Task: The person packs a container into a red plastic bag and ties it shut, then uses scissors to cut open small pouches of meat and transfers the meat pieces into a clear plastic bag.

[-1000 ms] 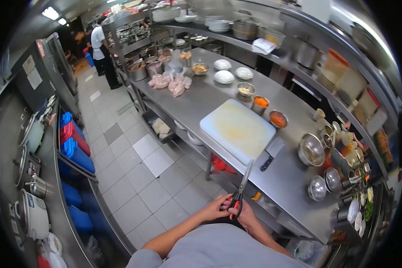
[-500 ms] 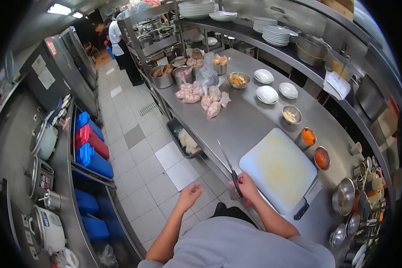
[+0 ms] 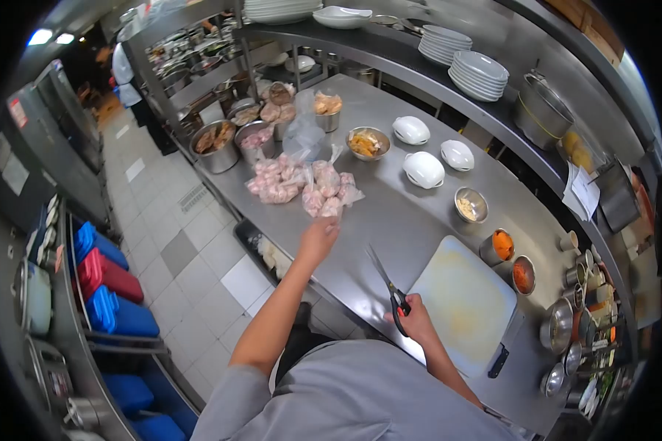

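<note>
My right hand is closed around the dark handles of a pair of scissors. Their blades point up and away, over the steel table's near edge. At the near end of a clear plastic bag of pale pink meat pieces is my left hand, fingers reaching forward. Whether the fingertips touch the bag cannot be made out. Another bag of similar pieces lies just to its left. Right of the scissors rests a white cutting board, and a black-handled knife lies along its right edge.
Steel pots of food and a bowl of yellow-orange food stand beyond the bags. White dishes and cups of orange food line the table's far side. A dark tub sits below the edge. A person stands in the aisle.
My left hand has moved from above the floor up to the bag of meat. The scissors have shifted slightly in view, still in my right hand. My view has turned toward the table.
</note>
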Demonstrator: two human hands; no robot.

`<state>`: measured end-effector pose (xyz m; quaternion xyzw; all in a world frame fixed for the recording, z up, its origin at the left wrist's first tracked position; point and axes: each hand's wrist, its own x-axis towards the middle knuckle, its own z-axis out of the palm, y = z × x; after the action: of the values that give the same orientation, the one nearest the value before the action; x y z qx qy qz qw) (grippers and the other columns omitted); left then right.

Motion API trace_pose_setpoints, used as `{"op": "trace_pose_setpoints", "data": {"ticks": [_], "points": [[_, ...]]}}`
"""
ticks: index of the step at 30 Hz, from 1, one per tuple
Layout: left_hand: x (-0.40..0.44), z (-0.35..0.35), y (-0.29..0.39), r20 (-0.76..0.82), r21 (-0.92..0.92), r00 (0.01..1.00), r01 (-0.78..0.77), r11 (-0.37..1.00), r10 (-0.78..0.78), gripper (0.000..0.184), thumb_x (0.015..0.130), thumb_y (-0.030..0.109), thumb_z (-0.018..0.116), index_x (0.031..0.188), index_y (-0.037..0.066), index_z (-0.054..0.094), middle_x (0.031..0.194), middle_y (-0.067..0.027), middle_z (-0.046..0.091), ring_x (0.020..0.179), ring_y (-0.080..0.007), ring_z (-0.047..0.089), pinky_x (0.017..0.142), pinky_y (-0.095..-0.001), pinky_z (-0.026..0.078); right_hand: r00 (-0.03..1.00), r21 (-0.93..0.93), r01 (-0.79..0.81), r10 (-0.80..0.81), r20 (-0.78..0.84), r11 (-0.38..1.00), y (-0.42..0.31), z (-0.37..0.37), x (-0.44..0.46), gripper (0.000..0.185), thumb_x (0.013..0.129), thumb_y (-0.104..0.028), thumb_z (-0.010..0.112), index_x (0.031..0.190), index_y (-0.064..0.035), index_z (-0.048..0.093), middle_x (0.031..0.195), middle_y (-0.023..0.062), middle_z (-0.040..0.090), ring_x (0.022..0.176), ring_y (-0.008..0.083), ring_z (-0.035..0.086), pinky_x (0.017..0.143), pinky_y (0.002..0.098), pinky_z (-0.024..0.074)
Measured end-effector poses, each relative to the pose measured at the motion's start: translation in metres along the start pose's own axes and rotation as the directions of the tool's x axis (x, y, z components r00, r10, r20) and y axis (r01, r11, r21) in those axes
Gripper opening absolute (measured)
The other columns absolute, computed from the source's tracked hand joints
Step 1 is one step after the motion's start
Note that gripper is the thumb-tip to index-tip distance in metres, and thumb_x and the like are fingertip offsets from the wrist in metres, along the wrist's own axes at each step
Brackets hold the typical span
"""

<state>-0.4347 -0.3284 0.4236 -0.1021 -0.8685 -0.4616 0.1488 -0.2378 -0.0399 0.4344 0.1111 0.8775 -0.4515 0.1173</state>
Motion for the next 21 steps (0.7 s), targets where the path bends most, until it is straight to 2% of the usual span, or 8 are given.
{"op": "trace_pose_setpoints", "data": {"ticks": [1, 5, 7, 11, 13, 17, 19, 21], "points": [[0.027, 0.013, -0.014, -0.069, 0.059, 0.982, -0.171, 0.984, 0.175, 0.032, 0.087, 0.02, 0.072, 0.113, 0.002, 0.071, 0.103, -0.0184, 0.072, 0.084, -0.0369, 0.068, 0.077, -0.0457, 0.054, 1.0, 0.005, -0.012, 0.012, -0.027, 1.0, -0.011, 0.005, 0.002, 0.078, 0.07, -0.041, 0.093, 0.113, 0.0053, 0.047, 0.091, 0.0139, 0.064, 0.083, 0.0222, 0.062, 0.079, 0.035, 0.0515], [0.114, 0.048, -0.05, 0.066, 0.167, 0.948, -0.318, 0.933, 0.311, 0.033, 0.083, 0.021, 0.073, 0.109, 0.001, 0.071, 0.102, -0.02, 0.071, 0.088, -0.0393, 0.069, 0.079, -0.0492, 0.054, 0.962, 0.038, -0.201, 0.205, -0.181, 0.979, -0.06, 0.043, 0.019, 0.082, 0.067, -0.041, 0.094, 0.114, 0.0055, 0.046, 0.096, 0.0185, 0.064, 0.089, 0.0286, 0.063, 0.083, 0.0396, 0.0513], [0.145, 0.047, -0.054, 0.594, 0.307, 0.801, -0.316, 0.898, 0.079, 0.028, 0.083, 0.02, 0.076, 0.103, 0.0, 0.071, 0.102, -0.0188, 0.072, 0.092, -0.0392, 0.067, 0.083, -0.0442, 0.054, 0.941, -0.005, -0.231, 0.222, -0.253, 0.973, -0.076, 0.059, 0.022, 0.075, 0.07, -0.037, 0.093, 0.112, 0.0063, 0.049, 0.095, 0.0197, 0.064, 0.088, 0.0289, 0.065, 0.082, 0.0387, 0.0526], [0.181, 0.046, -0.052, 0.763, 0.042, 0.619, -0.33, 0.943, 0.183, 0.03, 0.084, 0.026, 0.077, 0.092, -0.002, 0.071, 0.083, -0.0172, 0.071, 0.079, -0.0365, 0.068, 0.075, -0.0432, 0.055, 0.878, -0.039, -0.349, 0.312, -0.364, 0.936, -0.087, 0.08, 0.031, 0.075, 0.071, -0.041, 0.09, 0.114, 0.0075, 0.052, 0.104, 0.0263, 0.066, 0.098, 0.0413, 0.066, 0.087, 0.0444, 0.0527], [0.195, 0.045, -0.042, 0.919, 0.032, 0.394, -0.126, 0.992, 0.02, 0.038, 0.088, 0.034, 0.074, 0.092, -0.004, 0.071, 0.08, -0.0195, 0.071, 0.083, -0.0372, 0.07, 0.074, -0.044, 0.055, 0.868, -0.016, -0.343, 0.31, -0.389, 0.939, -0.092, 0.082, 0.042, 0.073, 0.069, -0.041, 0.091, 0.108, 0.0075, 0.054, 0.104, 0.0274, 0.066, 0.1, 0.0436, 0.064, 0.086, 0.0455, 0.0524], [0.199, 0.066, -0.031, 0.951, -0.101, 0.3, 0.068, 0.993, 0.076, 0.05, 0.089, 0.042, 0.074, 0.089, -0.008, 0.068, 0.074, -0.02, 0.068, 0.073, -0.0332, 0.068, 0.071, -0.0427, 0.053, 0.844, -0.087, -0.292, 0.214, -0.493, 0.952, -0.096, 0.088, 0.067, 0.078, 0.064, -0.044, 0.094, 0.108, 0.0062, 0.054, 0.105, 0.0255, 0.066, 0.102, 0.0435, 0.063, 0.087, 0.0474, 0.0514], [0.194, 0.08, -0.026, 0.806, -0.213, 0.463, -0.356, 0.91, 0.369, 0.049, 0.091, 0.04, 0.071, 0.092, -0.009, 0.067, 0.08, -0.0216, 0.07, 0.078, -0.035, 0.068, 0.074, -0.0424, 0.053, 0.829, -0.104, -0.297, 0.203, -0.521, 0.949, -0.095, 0.088, 0.077, 0.079, 0.063, -0.045, 0.094, 0.108, 0.0057, 0.055, 0.105, 0.0247, 0.066, 0.102, 0.0432, 0.063, 0.088, 0.0478, 0.051], [0.191, 0.092, -0.023, 0.81, -0.255, 0.432, -0.35, 0.901, 0.397, 0.046, 0.093, 0.04, 0.07, 0.094, -0.007, 0.068, 0.083, -0.0217, 0.07, 0.08, -0.0359, 0.067, 0.075, -0.0426, 0.052, 0.829, -0.148, -0.285, 0.167, -0.533, 0.947, -0.099, 0.086, 0.086, 0.079, 0.062, -0.044, 0.094, 0.109, 0.0049, 0.055, 0.106, 0.0241, 0.066, 0.105, 0.0428, 0.062, 0.09, 0.0476, 0.0504]]}}
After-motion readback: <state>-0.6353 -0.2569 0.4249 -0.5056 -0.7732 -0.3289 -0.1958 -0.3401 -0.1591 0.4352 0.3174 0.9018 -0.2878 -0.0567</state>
